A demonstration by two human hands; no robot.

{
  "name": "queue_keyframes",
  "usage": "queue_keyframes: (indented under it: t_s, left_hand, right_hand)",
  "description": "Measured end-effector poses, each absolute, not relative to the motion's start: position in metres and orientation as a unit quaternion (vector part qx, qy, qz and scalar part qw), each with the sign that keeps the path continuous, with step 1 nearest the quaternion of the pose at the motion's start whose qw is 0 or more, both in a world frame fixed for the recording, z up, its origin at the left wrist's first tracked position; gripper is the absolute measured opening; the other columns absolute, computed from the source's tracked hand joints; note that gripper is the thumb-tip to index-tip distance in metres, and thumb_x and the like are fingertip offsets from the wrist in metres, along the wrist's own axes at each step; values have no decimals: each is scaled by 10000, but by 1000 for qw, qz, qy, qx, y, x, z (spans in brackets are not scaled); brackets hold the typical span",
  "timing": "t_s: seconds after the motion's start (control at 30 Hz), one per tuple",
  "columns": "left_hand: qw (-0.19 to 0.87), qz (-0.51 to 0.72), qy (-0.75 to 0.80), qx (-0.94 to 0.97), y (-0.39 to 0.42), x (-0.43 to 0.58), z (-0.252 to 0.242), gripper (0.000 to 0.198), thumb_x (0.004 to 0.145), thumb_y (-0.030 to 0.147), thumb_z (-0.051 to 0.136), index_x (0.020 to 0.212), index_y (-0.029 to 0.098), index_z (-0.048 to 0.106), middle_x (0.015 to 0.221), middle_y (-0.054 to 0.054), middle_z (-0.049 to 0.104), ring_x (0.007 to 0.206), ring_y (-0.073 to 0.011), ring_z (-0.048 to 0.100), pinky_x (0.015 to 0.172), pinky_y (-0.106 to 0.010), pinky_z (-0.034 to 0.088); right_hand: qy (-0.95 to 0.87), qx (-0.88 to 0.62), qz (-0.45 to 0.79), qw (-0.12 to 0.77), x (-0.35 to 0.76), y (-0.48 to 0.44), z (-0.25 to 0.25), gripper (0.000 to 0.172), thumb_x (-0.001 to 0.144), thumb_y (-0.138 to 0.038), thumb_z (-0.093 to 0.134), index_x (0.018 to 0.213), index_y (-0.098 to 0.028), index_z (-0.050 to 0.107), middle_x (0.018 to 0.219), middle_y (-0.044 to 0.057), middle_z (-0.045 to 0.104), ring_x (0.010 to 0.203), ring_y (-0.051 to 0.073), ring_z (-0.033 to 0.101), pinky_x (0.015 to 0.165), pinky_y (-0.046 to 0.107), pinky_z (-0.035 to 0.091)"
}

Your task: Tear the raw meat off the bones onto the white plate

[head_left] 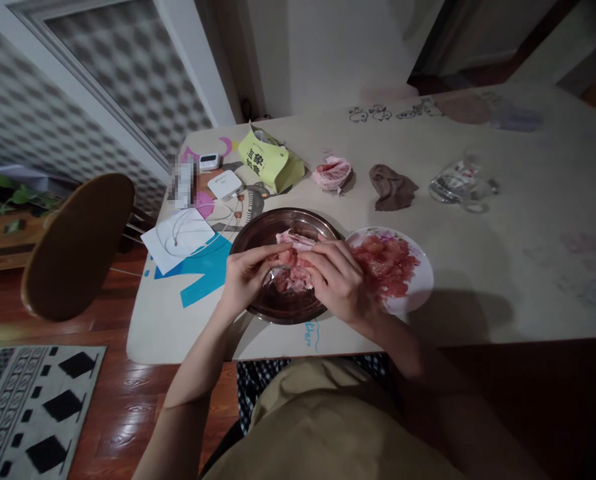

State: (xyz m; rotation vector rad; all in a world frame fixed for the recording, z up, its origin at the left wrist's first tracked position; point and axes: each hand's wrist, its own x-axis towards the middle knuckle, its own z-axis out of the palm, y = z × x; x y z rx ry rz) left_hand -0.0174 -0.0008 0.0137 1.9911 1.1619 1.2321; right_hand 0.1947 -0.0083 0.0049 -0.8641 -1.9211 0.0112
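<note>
Both hands meet over a round metal bowl near the table's front edge. My left hand is closed, its fingertips pinching a pink piece of pomelo. From the other side my right hand grips the same piece, fingers bent and pressed together. Pale pink peel and membrane lie in the bowl beneath the fingers. Right of the bowl, partly behind my right hand, a white plate bears a heap of red pomelo flesh.
Behind the bowl stand a yellow-green bag, a pink peel with fruit in it and a crumpled brown cloth. A clear glass jug is farther right. White devices, a cable and paper lie left. A chair stands beyond.
</note>
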Motion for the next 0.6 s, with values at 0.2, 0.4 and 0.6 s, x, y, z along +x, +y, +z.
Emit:
queue_keyframes:
  t_s: [0.2, 0.4, 0.6]
  left_hand:
    - [362, 467, 403, 699, -5, -4, 14, 460, 1015, 292, 642, 1474, 278, 619, 1502, -82, 646, 1389, -243, 638, 1217, -395, 480]
    - [503, 480, 360, 622, -14, 4, 18, 526, 998, 394, 671, 1503, 271, 588, 1581, -102, 569, 1494, -281, 533, 1298, -445, 372]
    - [485, 502, 387, 602, -14, 9, 14, 367, 995, 399, 686, 1330, 252, 719, 1416, -90, 710, 1358, -258, 654, 1182, -385, 500]
  right_hand:
    - [-791, -338, -45, 509, 190, -10, 5, 375, 965, -83, 660, 1324, -191, 682, 1082, 107, 764, 1060, 248, 740, 1040, 459, 640]
    - [-786, -342, -32, 514, 191, -16, 2, 460, 940, -149, 756, 1387, -203, 658, 1104, 101, 785, 1058, 246, 755, 951, 387, 644]
    - [-785, -331, -100, 513, 186, -18, 4, 271, 959, -176, 732, 1226, -222, 725, 972, 65, 801, 883, 221, 767, 845, 388, 628]
